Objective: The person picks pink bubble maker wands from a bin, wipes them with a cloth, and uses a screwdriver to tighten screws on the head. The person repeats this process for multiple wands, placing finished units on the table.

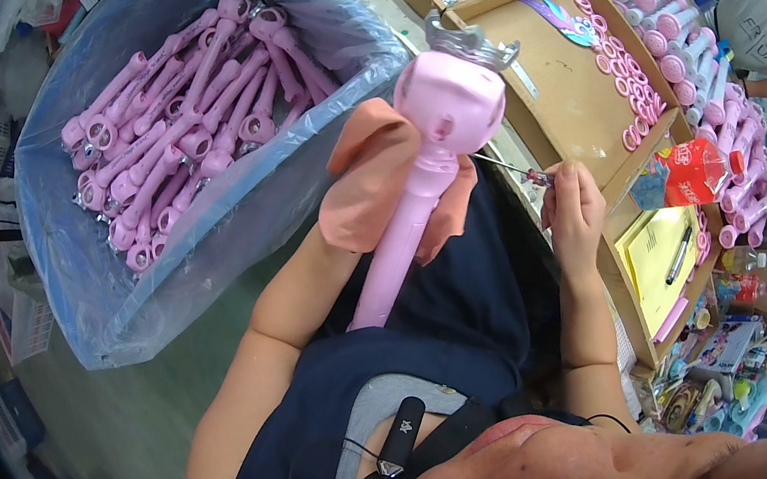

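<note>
Right now my left forearm bends up across my lap, its left hand [383,174] wrapped in an orange cloth [373,190] and clamped on the pink wand [418,203]. My right hand [573,208] pinches a small screwdriver [516,171] against the wand's head.

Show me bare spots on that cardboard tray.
Cardboard tray: brown patch free between its left wall and the pink rings. Crowded along the right, where pink tubes pile. The bin of pink wands is full.
</note>
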{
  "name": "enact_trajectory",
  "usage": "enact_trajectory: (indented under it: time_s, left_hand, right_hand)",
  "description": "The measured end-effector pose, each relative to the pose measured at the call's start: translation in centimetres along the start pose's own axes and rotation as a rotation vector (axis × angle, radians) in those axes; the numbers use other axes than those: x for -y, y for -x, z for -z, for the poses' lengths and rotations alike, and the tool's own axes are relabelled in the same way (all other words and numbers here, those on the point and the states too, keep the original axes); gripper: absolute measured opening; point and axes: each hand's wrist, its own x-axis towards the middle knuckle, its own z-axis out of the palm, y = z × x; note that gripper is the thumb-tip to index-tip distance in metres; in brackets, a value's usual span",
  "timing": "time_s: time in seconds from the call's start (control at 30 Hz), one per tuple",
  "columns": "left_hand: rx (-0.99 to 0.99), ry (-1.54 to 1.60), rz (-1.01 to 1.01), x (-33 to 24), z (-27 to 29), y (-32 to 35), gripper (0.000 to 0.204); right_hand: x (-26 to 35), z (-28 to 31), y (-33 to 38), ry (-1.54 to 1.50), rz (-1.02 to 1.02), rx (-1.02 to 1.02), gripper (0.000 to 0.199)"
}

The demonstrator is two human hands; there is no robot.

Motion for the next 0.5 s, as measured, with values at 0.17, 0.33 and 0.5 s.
enact_trajectory:
  time_s: [0.17,0.33,0.5]
  left_hand:
    - [-0.045,-0.134,0.006,-0.3,0.1,0.2,0.056]
    - [-0.132,0.032,0.003,-0.2,0.4,0.6,0.054]
    - [-0.313,0.019,-0.069,0.7,0.3,0.8,0.055]
  right_hand:
    - [0.3,-0.6,0.5,0.06,-0.086,-0.013,0.017]
    - [1.8,-0.3,-0.4,0.672,0.801,-0.02,0.023]
    - [2.4,-0.1,-1.9,0.719,0.917,0.066,0.016]
